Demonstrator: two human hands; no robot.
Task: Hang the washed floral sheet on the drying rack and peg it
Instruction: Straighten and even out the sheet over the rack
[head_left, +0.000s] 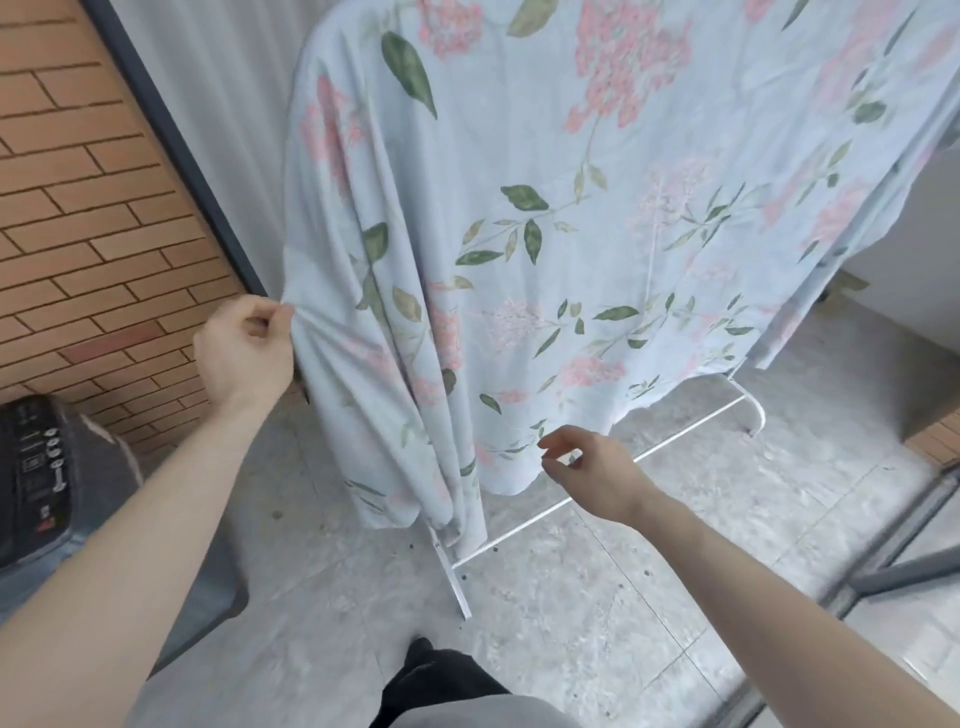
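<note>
The pale blue floral sheet (519, 208) hangs draped over the white drying rack (691, 423), whose top rail is hidden under the cloth. Only the rack's floor bars and feet show below the hem. My left hand (244, 348) pinches the sheet's left edge about halfway down, bunching the fabric there. My right hand (592, 473) hovers at the lower hem with thumb and fingers apart, holding nothing. No pegs are visible.
A brick wall (88, 234) and a dark frame post (176, 140) stand to the left. A dark grey appliance with a control panel (36, 478) sits at the lower left. Grey metal bars (904, 545) cross the tiled floor at the right.
</note>
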